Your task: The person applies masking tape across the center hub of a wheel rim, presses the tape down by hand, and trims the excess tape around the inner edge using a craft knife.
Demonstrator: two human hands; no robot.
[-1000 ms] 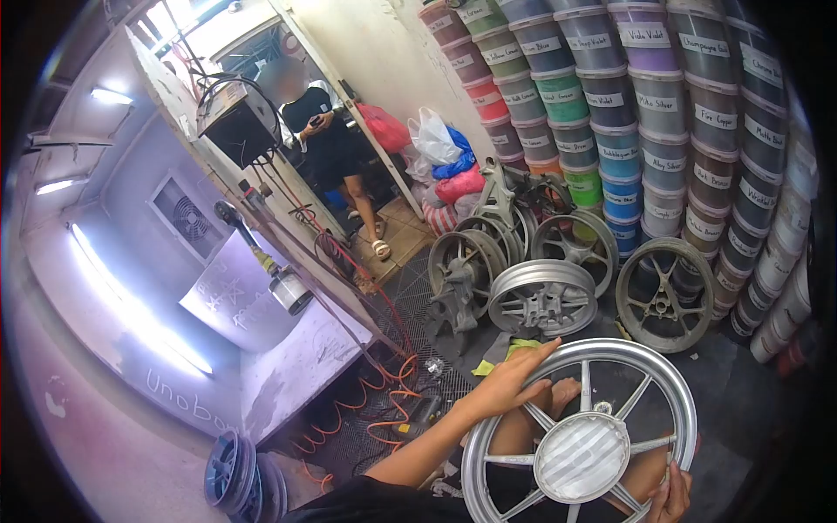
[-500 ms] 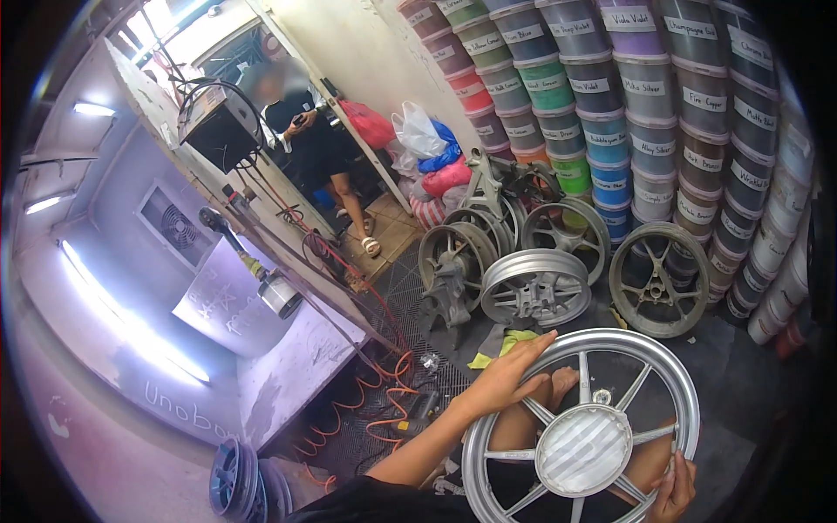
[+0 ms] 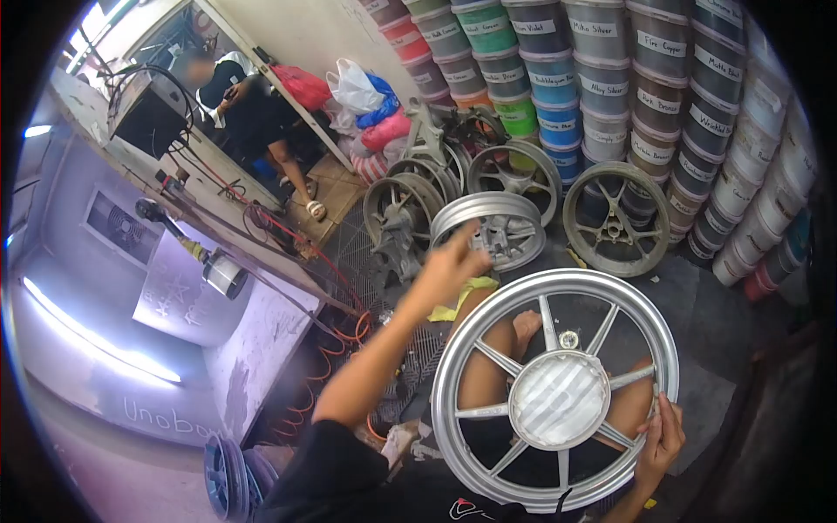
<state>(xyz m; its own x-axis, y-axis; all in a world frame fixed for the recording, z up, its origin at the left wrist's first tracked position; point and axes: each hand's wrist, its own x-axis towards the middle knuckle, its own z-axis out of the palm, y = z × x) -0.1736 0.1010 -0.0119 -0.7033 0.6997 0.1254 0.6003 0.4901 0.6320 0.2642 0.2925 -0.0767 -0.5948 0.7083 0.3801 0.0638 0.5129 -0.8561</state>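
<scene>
A silver spoked motorcycle wheel rim [image 3: 445, 383] stands tilted over my lap, its hub covered with whitish masking tape [image 3: 560, 399]. My right hand [image 3: 664, 433] grips the outer edge on the lower right, thumb and fingers closed around it. Off the rim, my left hand [image 3: 455, 268] is raised above its upper left, somewhat blurred, with fingers apart and nothing seen in them. Behind that hand lies another silver wheel [image 3: 514, 213]. Through the spokes, my bare foot [image 3: 526, 324] and a small round shiny thing [image 3: 568, 339] show.
Several more wheels, including a dull one [image 3: 617, 218], stand on the floor ahead. Labelled paint tubs [image 3: 658, 78] are stacked behind. To the left are a lit booth [image 3: 105, 314], a spray gun [image 3: 222, 272] and an orange coiled hose [image 3: 288, 418]. A person [image 3: 253, 113] sits in the doorway.
My left hand has let go of the rim and lifted away up and left. The right hand still holds on. The view has shifted, so the background sits further left and higher.
</scene>
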